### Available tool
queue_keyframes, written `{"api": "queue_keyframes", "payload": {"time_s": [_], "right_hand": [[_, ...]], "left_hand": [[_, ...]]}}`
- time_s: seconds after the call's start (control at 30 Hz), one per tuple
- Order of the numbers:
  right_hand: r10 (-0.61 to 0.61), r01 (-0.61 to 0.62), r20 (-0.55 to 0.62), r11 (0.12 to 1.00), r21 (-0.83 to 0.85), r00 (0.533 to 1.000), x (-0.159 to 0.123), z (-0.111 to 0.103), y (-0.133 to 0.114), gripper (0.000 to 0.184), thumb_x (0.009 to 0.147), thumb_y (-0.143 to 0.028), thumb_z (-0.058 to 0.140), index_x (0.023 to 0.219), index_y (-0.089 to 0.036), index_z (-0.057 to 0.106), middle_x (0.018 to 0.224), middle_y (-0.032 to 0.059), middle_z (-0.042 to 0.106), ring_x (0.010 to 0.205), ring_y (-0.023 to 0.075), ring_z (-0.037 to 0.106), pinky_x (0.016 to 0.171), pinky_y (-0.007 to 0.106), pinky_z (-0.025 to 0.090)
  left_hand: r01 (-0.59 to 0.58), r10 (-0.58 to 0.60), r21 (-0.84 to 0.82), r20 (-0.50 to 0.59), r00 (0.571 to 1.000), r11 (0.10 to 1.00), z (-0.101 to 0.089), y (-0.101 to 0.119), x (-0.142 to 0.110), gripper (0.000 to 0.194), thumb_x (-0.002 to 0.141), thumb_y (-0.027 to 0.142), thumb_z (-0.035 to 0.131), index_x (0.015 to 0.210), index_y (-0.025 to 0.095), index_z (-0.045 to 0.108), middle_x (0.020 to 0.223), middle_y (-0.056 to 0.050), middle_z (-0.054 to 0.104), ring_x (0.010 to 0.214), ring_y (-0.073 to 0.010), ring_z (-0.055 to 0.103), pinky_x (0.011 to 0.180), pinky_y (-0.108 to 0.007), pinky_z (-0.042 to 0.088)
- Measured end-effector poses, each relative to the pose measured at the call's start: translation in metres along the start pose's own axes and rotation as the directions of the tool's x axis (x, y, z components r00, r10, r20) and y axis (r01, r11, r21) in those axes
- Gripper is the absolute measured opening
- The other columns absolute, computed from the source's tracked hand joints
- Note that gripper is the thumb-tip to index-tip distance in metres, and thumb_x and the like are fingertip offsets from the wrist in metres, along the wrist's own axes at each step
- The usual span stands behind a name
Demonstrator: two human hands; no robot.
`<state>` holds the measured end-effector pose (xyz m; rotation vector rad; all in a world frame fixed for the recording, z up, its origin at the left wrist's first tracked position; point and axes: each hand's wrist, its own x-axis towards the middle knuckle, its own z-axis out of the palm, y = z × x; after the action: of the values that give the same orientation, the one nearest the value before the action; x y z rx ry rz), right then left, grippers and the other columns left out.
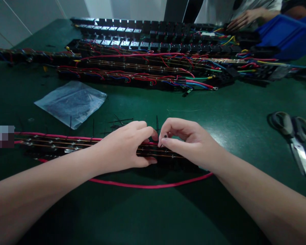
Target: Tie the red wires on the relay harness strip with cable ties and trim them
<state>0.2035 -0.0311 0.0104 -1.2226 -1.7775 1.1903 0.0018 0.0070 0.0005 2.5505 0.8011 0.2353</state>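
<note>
As the strip [58, 143] may slip, my left hand [129, 144] spreads over it while my right hand [191, 141] pinches something black [165, 136].

Green tabletop [148, 214], soft glare [226, 131] at three o'clock. Grey seamed surface [15, 20], floor or wall unclear, ten o'clock.

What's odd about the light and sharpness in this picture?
Head view: a pale sheen lies on the green table beside the right hand; head view: the scissors glint along their blades; head view: a blocky pixelated patch hides part of the left edge.
</note>
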Motion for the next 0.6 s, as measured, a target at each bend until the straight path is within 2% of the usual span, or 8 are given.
{"api": "queue_keyframes", "payload": {"time_s": [0.4, 0.6], "right_hand": [[-0.05, 0.059, 0.099, 0.995, -0.086, 0.994, -0.0014, -0.0016, -0.0025, 0.012, 0.075, -0.008, 0.058, 0.067, -0.017, 0.062, 0.066, -0.0025, 0.059, 0.063, 0.0121, 0.052, 0.058, 0.026, 0.038], [-0.082, 0.093, 0.098, 0.989, -0.112, 0.992, -0.0002, -0.0006, -0.0031, 0.012, 0.075, -0.008, 0.058, 0.066, -0.016, 0.06, 0.064, -0.0035, 0.054, 0.061, 0.0109, 0.049, 0.057, 0.025, 0.037]], "left_hand": [[-0.003, 0.003, -0.038, 0.011, 1.0, 0.999, 0.0001, -0.0005, 0.0008, 0.034, 0.078, 0.036, 0.072, 0.103, 0.02, 0.055, 0.092, -0.001, 0.052, 0.089, -0.0194, 0.053, 0.075, -0.032, 0.043], [0.001, 0.001, -0.054, 0.025, 1.0, 0.999, 0.0003, 0.0005, -0.0008, 0.029, 0.079, 0.035, 0.069, 0.093, 0.019, 0.049, 0.093, 0.0, 0.05, 0.086, -0.0172, 0.052, 0.072, -0.03, 0.041]]}}
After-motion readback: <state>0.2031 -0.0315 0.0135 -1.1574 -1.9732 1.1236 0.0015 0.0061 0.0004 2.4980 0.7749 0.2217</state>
